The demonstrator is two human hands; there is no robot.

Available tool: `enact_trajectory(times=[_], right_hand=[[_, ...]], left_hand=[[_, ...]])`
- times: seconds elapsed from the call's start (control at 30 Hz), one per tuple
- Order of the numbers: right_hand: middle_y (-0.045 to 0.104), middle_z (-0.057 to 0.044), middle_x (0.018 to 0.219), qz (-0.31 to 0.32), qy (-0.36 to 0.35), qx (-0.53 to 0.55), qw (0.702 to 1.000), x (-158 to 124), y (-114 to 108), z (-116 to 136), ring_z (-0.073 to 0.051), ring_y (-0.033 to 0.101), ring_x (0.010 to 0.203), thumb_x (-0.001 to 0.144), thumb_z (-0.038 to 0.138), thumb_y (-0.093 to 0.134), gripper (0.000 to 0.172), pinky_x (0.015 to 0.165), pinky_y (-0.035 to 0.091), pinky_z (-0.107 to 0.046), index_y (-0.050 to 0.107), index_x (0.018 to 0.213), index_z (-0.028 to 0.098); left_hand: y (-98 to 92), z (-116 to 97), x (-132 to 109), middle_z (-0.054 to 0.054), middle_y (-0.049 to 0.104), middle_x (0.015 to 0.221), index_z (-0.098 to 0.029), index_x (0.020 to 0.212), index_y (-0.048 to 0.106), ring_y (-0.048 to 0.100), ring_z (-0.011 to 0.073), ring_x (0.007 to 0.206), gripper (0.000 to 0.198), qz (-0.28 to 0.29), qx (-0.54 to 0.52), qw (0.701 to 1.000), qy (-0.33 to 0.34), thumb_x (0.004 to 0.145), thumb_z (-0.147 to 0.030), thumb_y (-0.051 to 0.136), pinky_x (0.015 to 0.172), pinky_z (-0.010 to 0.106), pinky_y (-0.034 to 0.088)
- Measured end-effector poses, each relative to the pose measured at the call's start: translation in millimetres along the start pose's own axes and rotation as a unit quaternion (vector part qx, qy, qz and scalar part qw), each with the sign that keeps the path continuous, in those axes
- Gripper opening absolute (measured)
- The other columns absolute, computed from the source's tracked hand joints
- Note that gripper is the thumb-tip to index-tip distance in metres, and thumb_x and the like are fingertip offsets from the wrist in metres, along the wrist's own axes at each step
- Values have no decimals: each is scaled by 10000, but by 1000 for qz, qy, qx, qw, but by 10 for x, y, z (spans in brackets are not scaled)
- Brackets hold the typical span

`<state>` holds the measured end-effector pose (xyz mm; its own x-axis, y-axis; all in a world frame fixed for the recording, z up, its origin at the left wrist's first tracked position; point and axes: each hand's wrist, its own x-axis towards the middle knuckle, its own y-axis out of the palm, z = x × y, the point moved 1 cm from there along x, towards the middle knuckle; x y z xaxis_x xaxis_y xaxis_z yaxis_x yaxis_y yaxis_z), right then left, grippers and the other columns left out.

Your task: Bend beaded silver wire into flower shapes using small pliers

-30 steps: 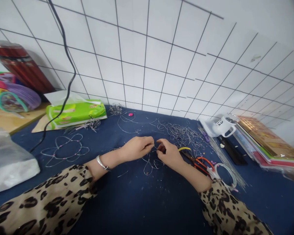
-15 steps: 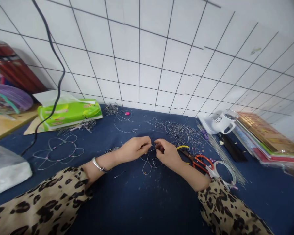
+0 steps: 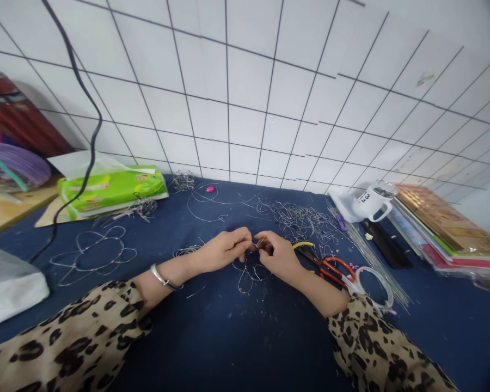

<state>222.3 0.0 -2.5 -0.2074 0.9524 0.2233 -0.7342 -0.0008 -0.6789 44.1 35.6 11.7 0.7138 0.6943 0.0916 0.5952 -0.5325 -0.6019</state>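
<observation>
My left hand (image 3: 224, 249) and my right hand (image 3: 278, 255) meet over the dark blue cloth, fingertips pinched on a thin looped wire piece (image 3: 248, 271) that hangs down between them onto the cloth. Both hands are closed on the wire's top end. A silver bangle sits on my left wrist. Orange-handled scissors (image 3: 332, 268) and a yellow-handled tool (image 3: 302, 245) lie just right of my right hand. A finished flower-shaped wire frame (image 3: 92, 254) with small pink beads lies to the left.
A pile of cut wire bits (image 3: 302, 219) is behind my hands. A green tissue pack (image 3: 112, 188) stands back left, a white mug (image 3: 371, 204) and stacked packets (image 3: 445, 228) at right, a wire coil (image 3: 373, 286) by my right sleeve, a black cable (image 3: 85, 130) hanging left.
The view has shifted slightly, moving objects leftward in frame. My two hands have drawn closer together on the wire, fingertips now almost touching.
</observation>
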Motion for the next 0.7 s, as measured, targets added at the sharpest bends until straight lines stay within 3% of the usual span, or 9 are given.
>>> enact_trajectory(times=[0.2,0.37,0.7], right_hand=[[622,13,823,-7,-17,-14,1000,-5,-3,1,-120,545,716,687,110,459,344,709,418,-246,550,999,223],[621,13,804,-7,-12,-20,1000,-4,4,16,-116,541,686,684,115,472,340,708,418,-248,552,997,221],[589,24,750,-38,21,-20,999,-16,59,35,-113,528,645,664,120,457,345,657,425,-234,534,981,233]], left_hand=[[67,-3,12,-25,569,665,-168,857,484,552,100,609,132,-10,-29,999,-17,869,-274,406,571,219,416],[140,82,44,-40,513,626,-161,772,489,497,82,571,93,-50,-54,996,-43,799,-249,502,532,202,386],[187,134,72,-42,499,631,-161,808,485,475,64,538,79,-63,-161,983,-63,759,-198,534,514,188,400]])
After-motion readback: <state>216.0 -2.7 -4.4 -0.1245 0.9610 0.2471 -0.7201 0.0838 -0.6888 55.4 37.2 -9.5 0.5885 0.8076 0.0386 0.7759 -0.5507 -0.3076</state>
